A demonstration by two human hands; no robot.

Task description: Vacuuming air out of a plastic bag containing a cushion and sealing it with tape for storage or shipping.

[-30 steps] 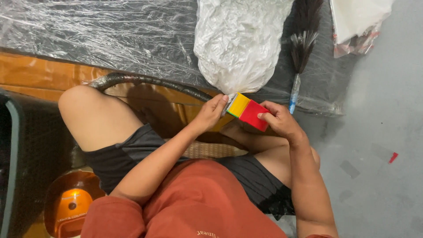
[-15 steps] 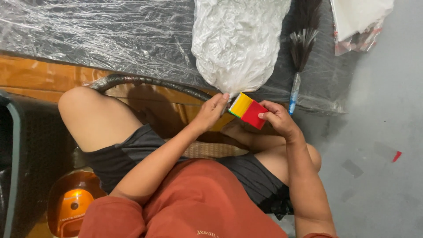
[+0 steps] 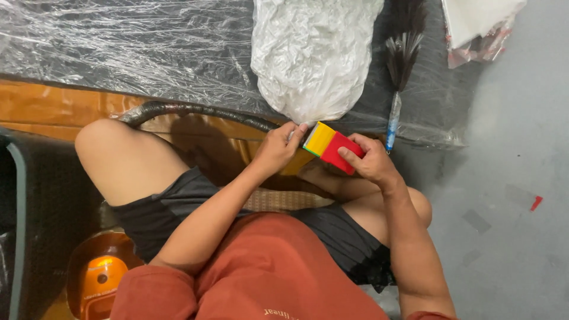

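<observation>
I hold a small block-shaped puzzle cube (image 3: 328, 145) with a yellow face and a red face between both hands, above my lap. My left hand (image 3: 278, 148) grips its yellow side with the fingers curled on the near edge. My right hand (image 3: 368, 160) clasps the red side, thumb laid on top. I sit with bare knees apart, in dark shorts and a rust-red shirt.
A crumpled white plastic bag (image 3: 311, 53) lies just beyond the cube on a dark surface under clear plastic film (image 3: 118, 41). A feather duster (image 3: 398, 71) lies to its right. A dark hose (image 3: 189, 109) curves along a wooden edge. An orange helmet (image 3: 98, 275) sits low left.
The cube and both hands have stayed nearly in place; the view has shifted slightly. The grip looks the same.
</observation>
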